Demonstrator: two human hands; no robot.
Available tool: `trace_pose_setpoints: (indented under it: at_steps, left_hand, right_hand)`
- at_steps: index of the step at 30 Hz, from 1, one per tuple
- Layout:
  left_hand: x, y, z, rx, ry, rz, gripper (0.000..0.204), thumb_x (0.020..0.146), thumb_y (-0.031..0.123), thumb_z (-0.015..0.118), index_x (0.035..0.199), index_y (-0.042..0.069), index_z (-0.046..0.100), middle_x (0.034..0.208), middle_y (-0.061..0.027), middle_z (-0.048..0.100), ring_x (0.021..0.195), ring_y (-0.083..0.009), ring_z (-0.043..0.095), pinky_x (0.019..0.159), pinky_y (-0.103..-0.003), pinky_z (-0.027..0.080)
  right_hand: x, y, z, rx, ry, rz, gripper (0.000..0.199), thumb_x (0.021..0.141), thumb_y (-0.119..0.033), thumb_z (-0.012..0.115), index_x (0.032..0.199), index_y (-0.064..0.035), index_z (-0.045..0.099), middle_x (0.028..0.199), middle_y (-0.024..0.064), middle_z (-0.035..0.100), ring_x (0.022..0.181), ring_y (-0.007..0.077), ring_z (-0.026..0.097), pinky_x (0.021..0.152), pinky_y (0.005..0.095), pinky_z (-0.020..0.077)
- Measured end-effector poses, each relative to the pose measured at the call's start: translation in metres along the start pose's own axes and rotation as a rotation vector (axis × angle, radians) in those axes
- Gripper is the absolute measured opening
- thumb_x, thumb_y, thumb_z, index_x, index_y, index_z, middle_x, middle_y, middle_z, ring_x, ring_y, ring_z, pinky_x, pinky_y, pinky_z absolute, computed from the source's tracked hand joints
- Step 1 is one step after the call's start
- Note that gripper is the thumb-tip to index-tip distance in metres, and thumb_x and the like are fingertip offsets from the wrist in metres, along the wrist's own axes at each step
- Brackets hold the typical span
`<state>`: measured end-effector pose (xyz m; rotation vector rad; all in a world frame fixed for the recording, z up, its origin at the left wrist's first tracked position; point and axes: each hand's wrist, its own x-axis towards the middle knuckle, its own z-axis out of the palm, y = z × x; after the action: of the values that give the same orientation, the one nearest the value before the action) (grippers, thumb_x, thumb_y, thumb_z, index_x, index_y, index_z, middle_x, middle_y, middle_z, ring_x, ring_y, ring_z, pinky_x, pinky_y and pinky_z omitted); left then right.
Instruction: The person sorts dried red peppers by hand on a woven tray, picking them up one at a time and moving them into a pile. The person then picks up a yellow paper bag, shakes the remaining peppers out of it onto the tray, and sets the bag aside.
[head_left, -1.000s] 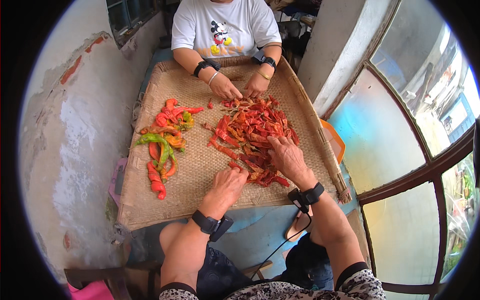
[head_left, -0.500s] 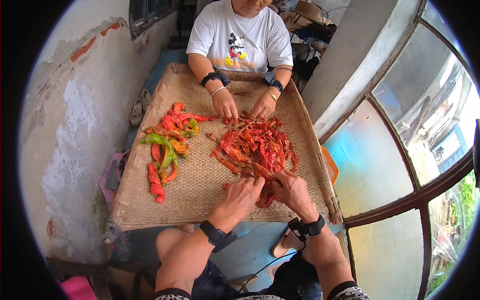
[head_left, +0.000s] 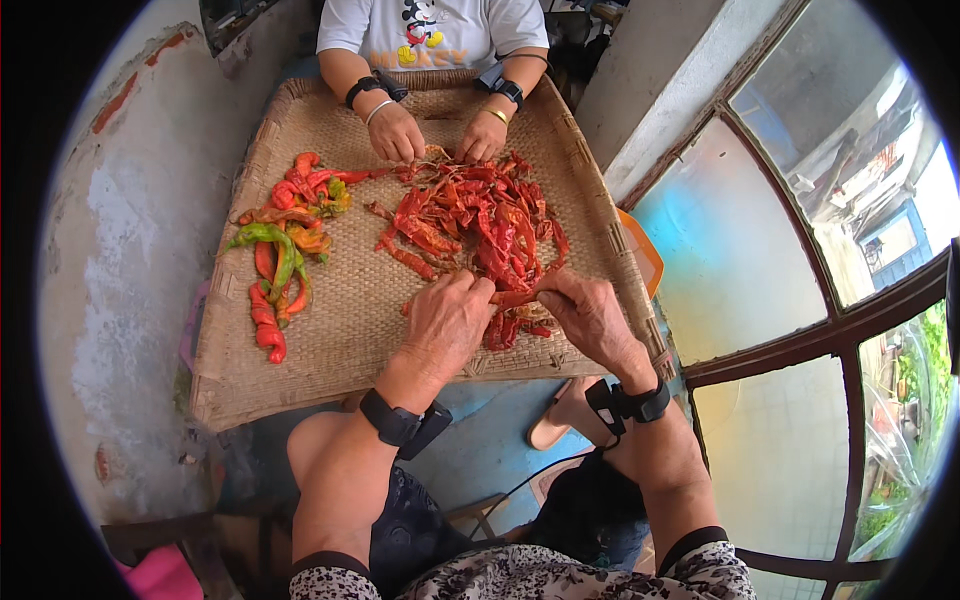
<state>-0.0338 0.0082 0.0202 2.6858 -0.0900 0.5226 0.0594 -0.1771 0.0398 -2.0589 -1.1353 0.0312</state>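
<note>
We work over a broad woven bamboo tray (head_left: 340, 330), its coarse straw-coloured weave edged with a thick plaited rim. On its middle lies a heap of wrinkled, glossy red dried chillies (head_left: 470, 215); to the left, well apart, sits a smaller pile of smoother fresh chillies (head_left: 285, 250) in red, orange and green, long and curved. Our left hand (head_left: 445, 320) and right hand (head_left: 590, 315) meet at the near edge of the red heap, both palms down, fingers (head_left: 480, 290) curled together and clamped on a single red chilli (head_left: 515, 297) held between them just above the tray. Across the tray, another person's hands (head_left: 440, 135) rest at the far edge of the heap, each wrist banded.
</note>
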Motion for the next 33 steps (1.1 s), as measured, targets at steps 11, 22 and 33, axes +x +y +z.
trace_pose_setpoints:
  at_steps: [11, 22, 33]
  left_hand:
    - [-0.019, -0.03, -0.001, 0.076, -0.015, -0.085, 0.009, 0.084, 0.013, 0.06, 0.085, 0.004, 0.057, 0.077, -0.0133, 0.059, 0.073, -0.0342, 0.061, 0.064, -0.044, 0.05]
    - [-0.007, -0.015, 0.012, -0.036, -0.083, 0.018, 0.028, 0.082, 0.008, 0.062, 0.108, 0.002, 0.056, 0.107, -0.0128, 0.054, 0.099, -0.0301, 0.055, 0.081, -0.04, 0.05]
    - [-0.003, -0.014, 0.02, -0.01, -0.109, 0.022, 0.038, 0.082, 0.008, 0.06, 0.118, 0.001, 0.053, 0.12, -0.0163, 0.052, 0.107, -0.0337, 0.051, 0.088, -0.041, 0.047]
  right_hand:
    - [-0.001, 0.074, -0.049, 0.625, 0.624, 0.268, 0.02, 0.094, -0.02, 0.058, 0.096, -0.0011, 0.061, 0.07, -0.0003, 0.056, 0.06, 0.0059, 0.05, 0.055, 0.0192, 0.0426]
    - [0.016, 0.088, 0.007, -0.357, 0.09, 0.011, 0.039, 0.087, -0.017, 0.062, 0.121, -0.0002, 0.053, 0.102, 0.0205, 0.062, 0.096, 0.0361, 0.06, 0.082, 0.0414, 0.048]
    - [0.067, 0.101, 0.054, 0.048, 0.142, 0.351, 0.048, 0.082, -0.018, 0.069, 0.121, 0.0051, 0.052, 0.098, 0.0189, 0.066, 0.087, 0.0273, 0.064, 0.074, 0.0374, 0.0497]
